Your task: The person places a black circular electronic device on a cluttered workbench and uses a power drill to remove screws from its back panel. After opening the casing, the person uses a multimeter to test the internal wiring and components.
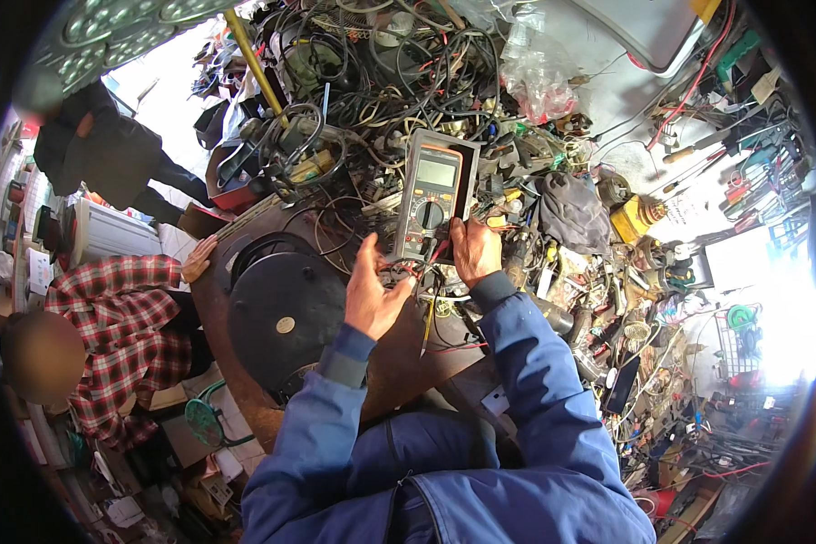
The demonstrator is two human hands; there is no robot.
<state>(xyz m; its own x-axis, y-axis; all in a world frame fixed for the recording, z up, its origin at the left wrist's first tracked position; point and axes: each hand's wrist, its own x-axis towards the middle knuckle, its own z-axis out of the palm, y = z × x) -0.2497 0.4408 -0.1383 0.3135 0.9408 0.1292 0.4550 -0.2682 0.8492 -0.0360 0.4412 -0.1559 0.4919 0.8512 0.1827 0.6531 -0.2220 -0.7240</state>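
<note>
A grey digital multimeter (pixel 437 190) with a small screen and a round dial stands tilted among the clutter at the centre. My right hand (pixel 477 252) is closed at its lower right corner, fingers curled by the edge. Just below the meter's lower left, my left hand (pixel 375 292) has its thumb and fingers apart and appears to hold nothing. Red and black test leads (pixel 419 266) run between my hands at the meter's bottom; their plugs are partly hidden. A thin yellowish probe (pixel 426 328) hangs down over the table edge. To my left lies a round black appliance (pixel 286 317).
Heaped black cables (pixel 390 63) cover the back of the brown table (pixel 210 313). Tools and metal parts crowd the right, near a dark cloth bag (pixel 573 213). A person in a checked shirt (pixel 122 313) rests a hand on the table's left edge. Another person (pixel 100 150) stands beyond.
</note>
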